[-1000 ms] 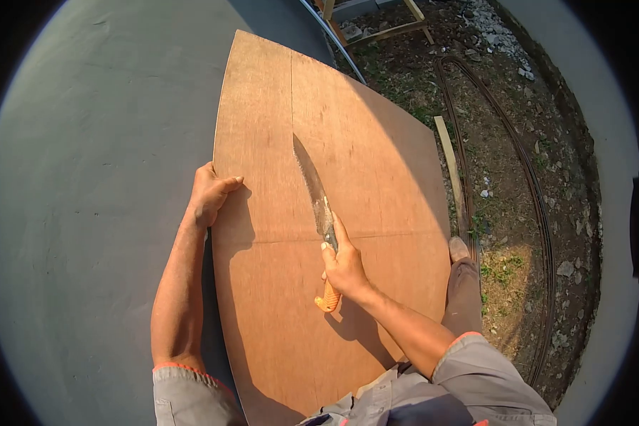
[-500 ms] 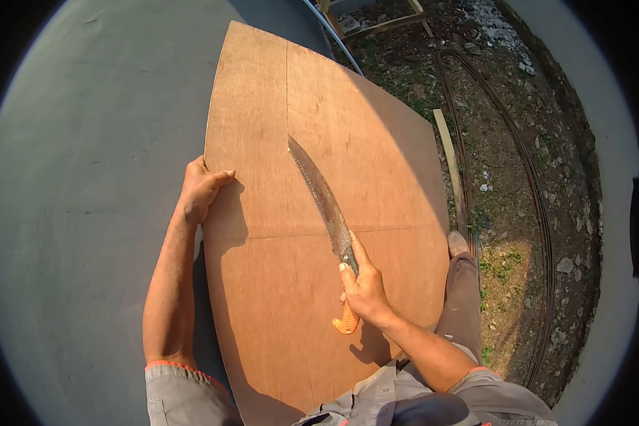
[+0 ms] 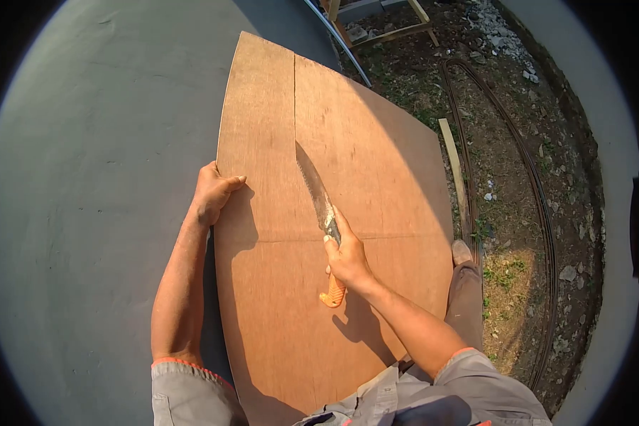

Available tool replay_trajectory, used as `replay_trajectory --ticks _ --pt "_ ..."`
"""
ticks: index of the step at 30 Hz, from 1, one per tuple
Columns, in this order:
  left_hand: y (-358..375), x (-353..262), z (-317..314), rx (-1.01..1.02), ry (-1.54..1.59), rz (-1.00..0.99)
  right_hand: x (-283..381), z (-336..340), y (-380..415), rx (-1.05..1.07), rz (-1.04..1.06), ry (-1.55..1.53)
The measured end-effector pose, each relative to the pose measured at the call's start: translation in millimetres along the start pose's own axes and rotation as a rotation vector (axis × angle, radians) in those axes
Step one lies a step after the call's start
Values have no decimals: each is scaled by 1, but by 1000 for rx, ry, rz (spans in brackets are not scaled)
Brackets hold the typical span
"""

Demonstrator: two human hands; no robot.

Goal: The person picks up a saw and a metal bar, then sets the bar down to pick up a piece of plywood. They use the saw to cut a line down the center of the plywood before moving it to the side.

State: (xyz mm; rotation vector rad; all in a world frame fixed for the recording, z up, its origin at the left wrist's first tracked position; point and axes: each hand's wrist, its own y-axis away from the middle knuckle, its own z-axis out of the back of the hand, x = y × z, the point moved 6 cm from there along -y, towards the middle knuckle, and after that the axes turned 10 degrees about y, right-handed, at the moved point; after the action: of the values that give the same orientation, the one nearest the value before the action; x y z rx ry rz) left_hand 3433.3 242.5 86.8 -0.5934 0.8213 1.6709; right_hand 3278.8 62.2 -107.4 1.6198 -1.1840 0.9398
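Observation:
A large plywood sheet (image 3: 390,298) lies in front of me, with a straight cut running from its far edge toward its middle. My right hand (image 3: 349,261) is wrapped round the orange handle of a curved hand saw (image 3: 312,183). The toothed blade points away from me, and its front end sits at the near end of the cut; how far it passes into the wood is hidden. At the sheet's left edge my left hand (image 3: 216,192) grips the plywood, thumb on top and fingers hidden beneath.
Grey smooth floor (image 3: 106,213) spreads to the left. On the right lie long bent steel bars (image 3: 525,149) and a wooden strip (image 3: 454,167) on rubble-strewn ground. My shoe (image 3: 461,251) is beside the sheet's right edge. A wooden frame (image 3: 394,33) stands at the far side.
The saw has slid forward and my right hand is closer to the cut, so less blade shows. My left hand keeps its hold. The whole view has shifted slightly.

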Motion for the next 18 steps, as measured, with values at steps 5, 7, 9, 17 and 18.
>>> replay_trajectory --ticks 5,7,9,17,18 --pt "-1 1 1 11 19 -10 5 -11 -34 -6 -21 19" --pt "0 0 0 4 13 0 -24 -4 43 -56 109 40" --pt "0 -2 0 -8 10 -1 -24 7 77 -83 216 28" --pt "-3 2 1 15 24 -11 4 -12 -28 -2 -5 19" --pt "-2 0 -1 14 32 -9 -15 -10 13 -4 12 9"
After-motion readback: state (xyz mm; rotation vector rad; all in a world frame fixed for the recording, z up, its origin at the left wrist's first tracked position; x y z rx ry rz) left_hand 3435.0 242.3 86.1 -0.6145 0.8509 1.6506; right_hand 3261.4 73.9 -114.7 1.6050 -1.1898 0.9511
